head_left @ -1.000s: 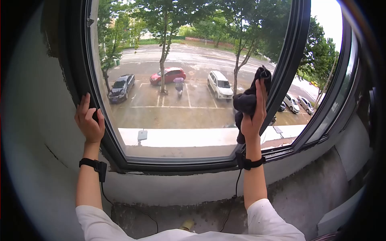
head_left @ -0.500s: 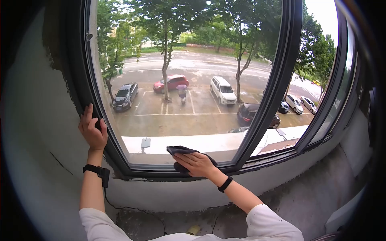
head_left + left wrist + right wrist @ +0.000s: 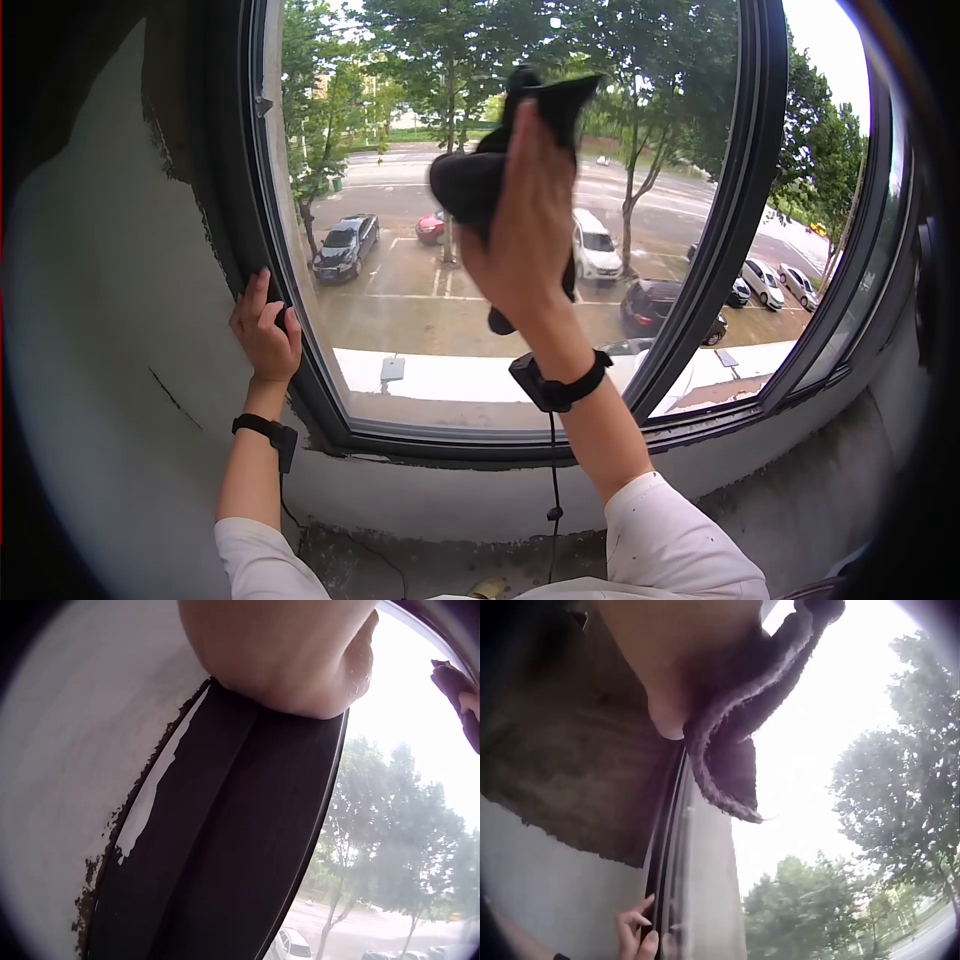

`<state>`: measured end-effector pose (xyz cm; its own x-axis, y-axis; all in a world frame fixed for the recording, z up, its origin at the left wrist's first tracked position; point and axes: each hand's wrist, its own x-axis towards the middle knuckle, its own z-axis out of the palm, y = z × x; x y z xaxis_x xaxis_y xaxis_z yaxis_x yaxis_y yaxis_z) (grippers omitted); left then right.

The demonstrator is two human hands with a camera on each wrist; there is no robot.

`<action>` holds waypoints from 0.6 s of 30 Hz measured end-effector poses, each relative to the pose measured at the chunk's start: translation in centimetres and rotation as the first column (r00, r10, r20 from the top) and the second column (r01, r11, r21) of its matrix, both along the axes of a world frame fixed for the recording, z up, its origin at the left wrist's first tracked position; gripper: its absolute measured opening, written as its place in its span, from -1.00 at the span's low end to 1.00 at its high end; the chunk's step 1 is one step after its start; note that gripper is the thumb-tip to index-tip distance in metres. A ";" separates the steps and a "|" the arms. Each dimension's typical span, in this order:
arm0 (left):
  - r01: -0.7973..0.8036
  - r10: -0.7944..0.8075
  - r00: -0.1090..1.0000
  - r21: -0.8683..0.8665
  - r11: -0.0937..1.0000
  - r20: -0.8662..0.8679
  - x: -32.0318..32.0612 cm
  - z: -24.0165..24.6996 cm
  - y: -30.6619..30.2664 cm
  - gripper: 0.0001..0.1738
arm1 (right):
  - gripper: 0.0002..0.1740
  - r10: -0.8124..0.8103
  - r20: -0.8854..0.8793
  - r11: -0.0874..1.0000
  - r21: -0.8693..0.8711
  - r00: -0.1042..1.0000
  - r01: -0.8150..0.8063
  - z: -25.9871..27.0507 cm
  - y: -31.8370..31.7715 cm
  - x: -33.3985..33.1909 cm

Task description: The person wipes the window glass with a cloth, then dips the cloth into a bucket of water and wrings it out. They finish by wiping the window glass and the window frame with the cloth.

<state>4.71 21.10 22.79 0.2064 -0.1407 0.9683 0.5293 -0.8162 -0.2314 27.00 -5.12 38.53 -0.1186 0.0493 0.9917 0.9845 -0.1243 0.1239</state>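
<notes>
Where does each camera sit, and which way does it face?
Head: on the person's head, forward and down at the window glass; left hand, right hand, forearms and sleeves show.
Left wrist: on that wrist, facing along the dark frame; both hands partly show.
Right wrist: on that wrist, facing cloth and trees; both hands partly show.
Head and right wrist share cloth and trees.

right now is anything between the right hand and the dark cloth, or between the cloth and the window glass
Nothing visible stands in the way: the right hand lies directly on the dark cloth, and no object shows between cloth and window glass. The left hand rests aside, on the frame.
</notes>
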 end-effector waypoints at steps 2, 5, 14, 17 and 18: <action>0.003 -0.003 1.000 0.017 1.000 -0.001 0.1 0.2 -0.1 -0.69 | 0.10 0.180 0.073 0.949 -0.274 0.981 -0.154 -3.3 3.2 -3.1; 0.030 -0.031 0.999 0.034 0.999 0.015 0.2 0.1 0.2 -0.71 | -0.02 0.138 0.212 0.876 -0.482 0.967 -0.020 -11.6 3.8 -4.0; 0.074 -0.074 0.997 0.021 0.997 -0.003 0.3 0.2 1.4 -0.87 | 0.26 -0.291 0.027 0.837 -0.478 0.956 0.268 -9.6 -14.3 9.8; 0.067 -0.067 0.998 0.007 0.998 -0.018 -0.2 -0.4 0.8 -0.89 | 0.14 -0.171 0.141 0.978 -0.099 0.975 0.185 3.2 -14.3 11.5; 0.073 -0.073 0.997 0.017 0.997 -0.009 -0.2 -0.5 1.1 -0.87 | 0.13 -0.097 0.053 0.991 -0.085 0.994 0.102 6.3 -13.6 11.4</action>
<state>4.51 22.17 22.31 0.2028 -0.1727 0.9639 0.4669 -0.8482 -0.2502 38.43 -18.74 44.81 -0.1564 0.1496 0.9763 0.9603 -0.2079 0.1858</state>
